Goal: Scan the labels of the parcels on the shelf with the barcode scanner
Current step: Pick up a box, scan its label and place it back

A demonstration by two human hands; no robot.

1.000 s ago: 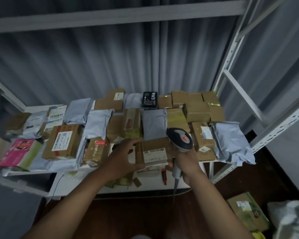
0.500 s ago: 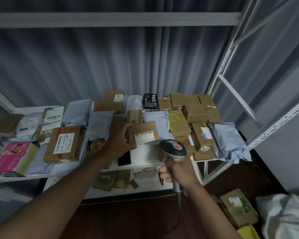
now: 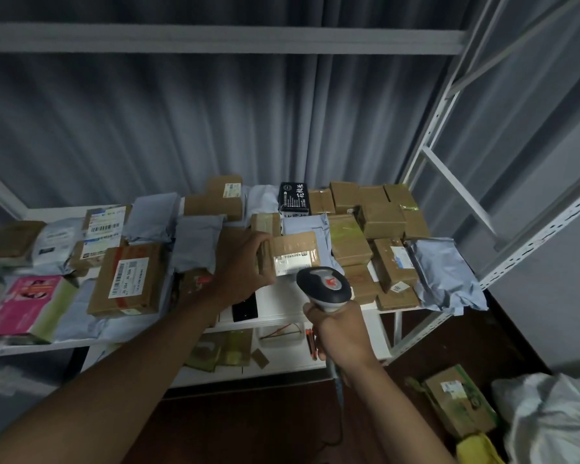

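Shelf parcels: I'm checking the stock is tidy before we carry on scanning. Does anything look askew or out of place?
Mostly a loose, overlapping jumble. The grey mailer bag at the shelf's right end hangs over the edge, crumpled. A brown box lies on the floor, off the shelf. The left hand holds one small box tilted toward the scanner.

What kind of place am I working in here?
Probably a parcel storeroom or courier pickup point: a white metal shelf crowded with labelled cardboard parcels and grey mailer bags, plus a handheld barcode scanner.

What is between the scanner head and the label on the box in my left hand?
Nothing: in the head view the scanner sits just below the label, with no object between.
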